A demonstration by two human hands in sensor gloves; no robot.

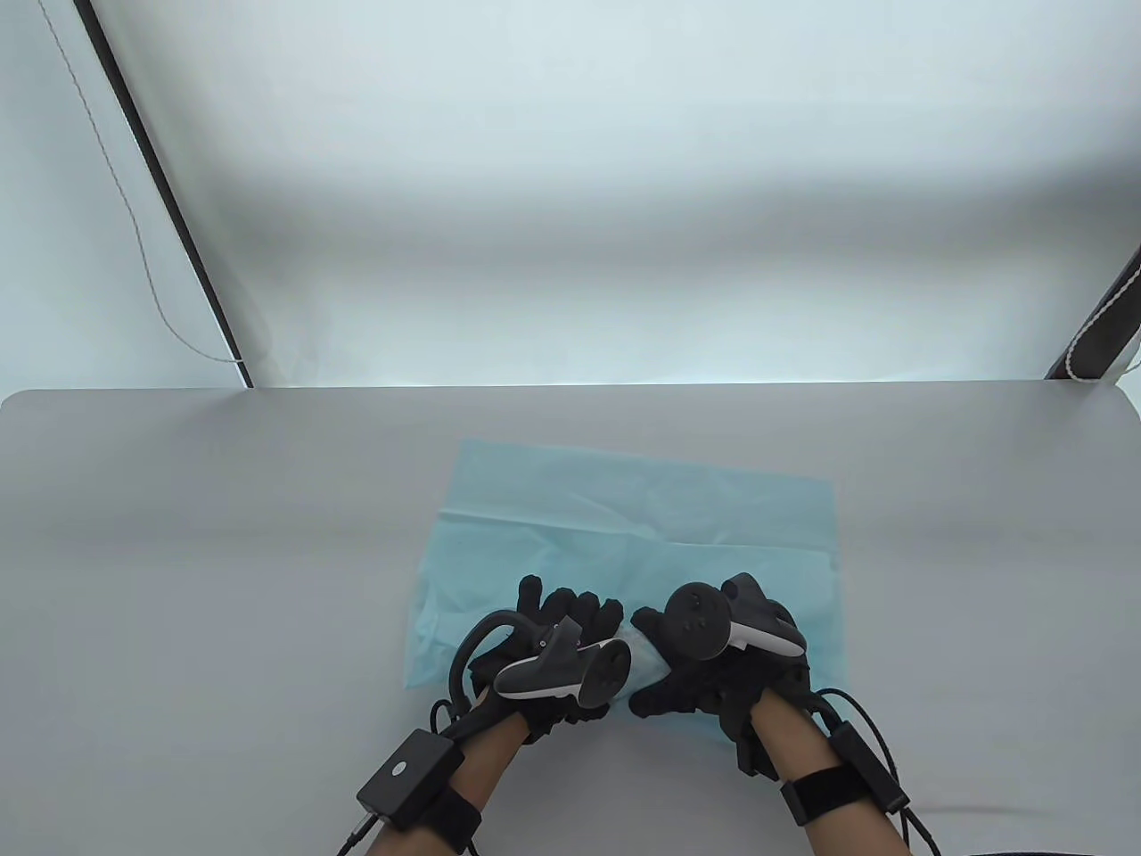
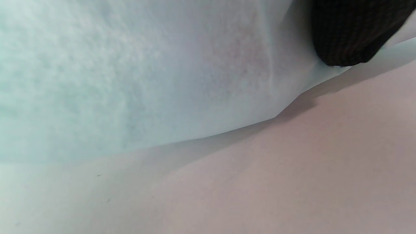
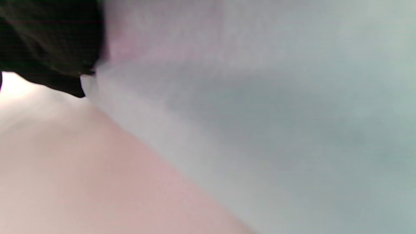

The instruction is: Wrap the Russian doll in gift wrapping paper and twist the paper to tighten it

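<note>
A light blue sheet of wrapping paper [image 1: 642,526] lies flat on the grey table [image 1: 223,535]. Its near edge is rolled up into a bundle [image 1: 644,662] between my hands. The doll is hidden; only a faint reddish tint [image 2: 240,55] shows through the paper in the left wrist view. My left hand [image 1: 570,617] curls over the left part of the roll, one gloved finger [image 2: 351,32] pressing on the paper [image 2: 130,81]. My right hand [image 1: 667,664] grips the right part between thumb and fingers. The right wrist view is blurred, showing glove [image 3: 48,39] against paper [image 3: 292,113].
The table's far edge [image 1: 570,388] runs across the middle of the view. A black pole [image 1: 169,205] with a thin cord stands at the back left, another dark post [image 1: 1105,321] at the back right. Cables [image 1: 856,713] trail from both wrists.
</note>
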